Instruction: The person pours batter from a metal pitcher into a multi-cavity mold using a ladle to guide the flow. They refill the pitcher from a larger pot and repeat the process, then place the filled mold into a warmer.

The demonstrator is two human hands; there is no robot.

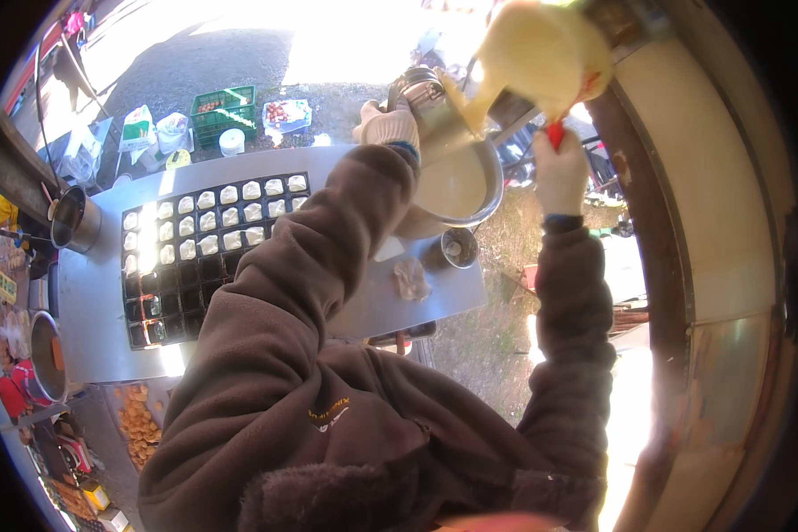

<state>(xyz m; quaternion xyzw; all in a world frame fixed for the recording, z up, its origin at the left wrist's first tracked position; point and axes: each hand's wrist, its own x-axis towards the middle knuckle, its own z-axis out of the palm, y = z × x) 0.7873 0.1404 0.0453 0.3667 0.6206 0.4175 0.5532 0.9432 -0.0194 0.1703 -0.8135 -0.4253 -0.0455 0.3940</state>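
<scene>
My left hand (pixel 390 126), in a white knit glove, is closed round a metal container (pixel 424 96) at the left edge of a big metal pot. Pale, batter-like liquid (pixel 457 182) lies in the pot (pixel 498 197). My right hand (pixel 560 177), also gloved, grips the red handle (pixel 554 133) of a large pale-yellow scoop-like vessel (pixel 541 62). It is raised and tilted beyond the pot, its narrow end pointing toward the metal container. Left of my left arm, a black mould tray (pixel 186 297) has white dollops in its far rows; the near cells are dark.
The tray rests on a metal table (pixel 93 293). A small metal cup (pixel 457 248) and a crumpled whitish cloth or bag (pixel 411 279) lie near the pot. Metal pots (pixel 78 222) line the left edge. A green crate (pixel 222 115) and a white tub (pixel 231 142) stand beyond.
</scene>
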